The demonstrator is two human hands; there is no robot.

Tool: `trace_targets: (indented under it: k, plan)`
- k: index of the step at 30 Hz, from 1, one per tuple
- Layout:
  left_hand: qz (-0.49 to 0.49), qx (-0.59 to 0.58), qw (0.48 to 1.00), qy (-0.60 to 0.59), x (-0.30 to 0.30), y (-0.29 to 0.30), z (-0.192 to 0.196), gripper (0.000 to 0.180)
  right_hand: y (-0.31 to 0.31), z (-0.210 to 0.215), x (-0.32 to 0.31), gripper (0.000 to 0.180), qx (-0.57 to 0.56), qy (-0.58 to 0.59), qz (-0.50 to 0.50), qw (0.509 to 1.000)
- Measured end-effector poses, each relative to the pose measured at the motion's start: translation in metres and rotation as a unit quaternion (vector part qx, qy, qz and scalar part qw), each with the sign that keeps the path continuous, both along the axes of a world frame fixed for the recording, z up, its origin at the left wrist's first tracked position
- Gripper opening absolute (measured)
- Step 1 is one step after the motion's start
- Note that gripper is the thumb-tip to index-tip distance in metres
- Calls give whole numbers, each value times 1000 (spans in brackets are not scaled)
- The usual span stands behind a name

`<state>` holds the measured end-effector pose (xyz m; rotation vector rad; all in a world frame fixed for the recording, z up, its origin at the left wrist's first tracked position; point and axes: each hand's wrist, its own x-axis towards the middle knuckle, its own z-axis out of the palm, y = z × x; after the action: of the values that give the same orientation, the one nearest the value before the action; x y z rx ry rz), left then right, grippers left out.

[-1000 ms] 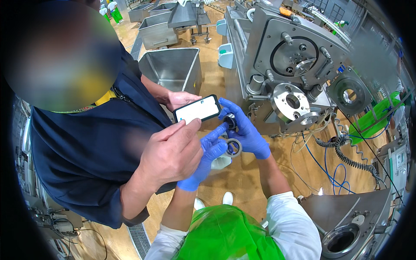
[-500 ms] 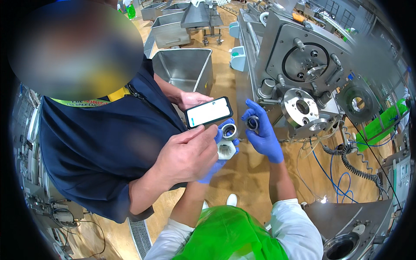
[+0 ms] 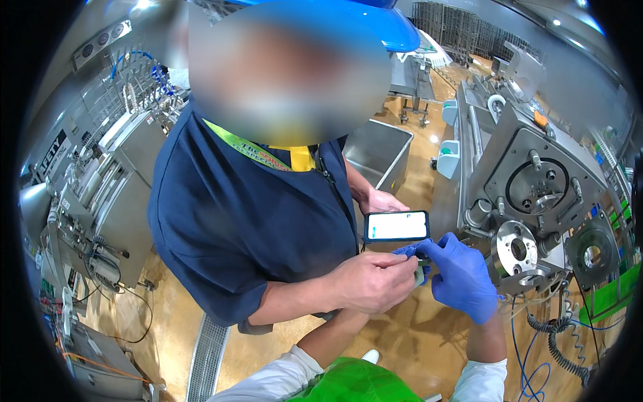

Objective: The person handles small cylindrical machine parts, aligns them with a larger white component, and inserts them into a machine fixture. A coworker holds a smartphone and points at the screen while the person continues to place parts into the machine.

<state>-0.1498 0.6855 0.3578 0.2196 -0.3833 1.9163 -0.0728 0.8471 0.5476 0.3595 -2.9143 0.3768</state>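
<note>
Blue-gloved right hand (image 3: 462, 278) and co-worker's bare hand (image 3: 372, 285) together beneath a lit phone (image 3: 396, 226).

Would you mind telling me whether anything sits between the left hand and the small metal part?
Yes. The co-worker's bare hand lies over the left hand, hiding most of it and the metal part. The right hand reaches the part unobstructed.

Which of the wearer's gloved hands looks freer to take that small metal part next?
Probably the right hand: it is in full view beside the small metal part. The left hand is mostly hidden beneath the co-worker's bare hand.
</note>
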Motion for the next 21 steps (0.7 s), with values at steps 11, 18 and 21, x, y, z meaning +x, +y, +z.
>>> trace_targets:
  k: [11, 18, 21]
  plan:
    - [-61, 1, 998, -27, -3, -6, 19, 30, 8, -12, -8, 36, 29, 22, 37, 999]
    - [-68, -36, 996, -46, 5, -8, 35, 27, 7, -5, 0, 32, 52, 18, 19, 998]
    - [-99, -28, 994, -42, 5, -6, 36, 27, 12, -10, -2, 34, 49, 9, 37, 998]
